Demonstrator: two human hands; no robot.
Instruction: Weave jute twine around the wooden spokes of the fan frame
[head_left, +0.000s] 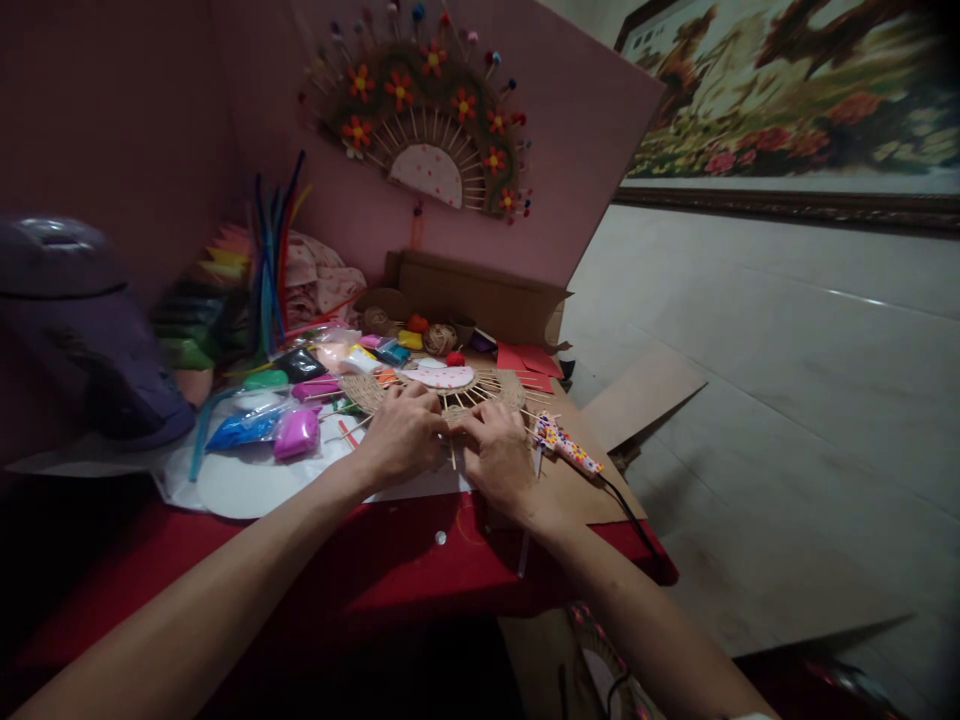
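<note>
Head view: both forearms reach inward over the red table (330,560), backs up. The left hand (409,430) and right hand (501,455) nearly meet, fingers curled and partly closed on the lower edge of the half-round stick fan (360,393), which lies between the clay packets (296,433) and the patterned glue gun (568,446).

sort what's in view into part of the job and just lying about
Likely part of the job:
half-round stick piece, left hand and right hand on it
twine ball
patterned glue gun, perhaps

Seemingly just lying about:
purple container
magenta packet
small pale disc
</note>
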